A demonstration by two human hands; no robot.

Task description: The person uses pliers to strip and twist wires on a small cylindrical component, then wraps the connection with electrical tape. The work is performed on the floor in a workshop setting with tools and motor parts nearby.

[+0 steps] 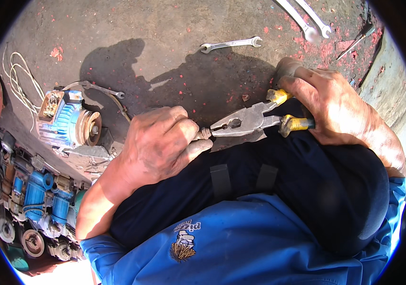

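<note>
My left hand [158, 142] is closed, pinching a small rusty brown metal piece [204, 133] between thumb and fingers. Most of that piece is hidden in the grip; its exposed end looks round and ridged. My right hand [333, 102] is wrapped around combination pliers [251, 120] with yellow and black handles. The handles are spread apart, and the jaw tips point left, meeting or nearly meeting the end of the small piece. Whether the jaws clamp it I cannot tell. Both hands are above my dark trousers, close to the ground.
A blue electric motor [65, 124] with a rusty pulley stands at left, near a pale cord [18, 78]. One open-ended wrench [231, 44] lies ahead; larger wrenches [303, 24] and a screwdriver [356, 41] lie far right. Motors and parts [35, 189] crowd the lower left.
</note>
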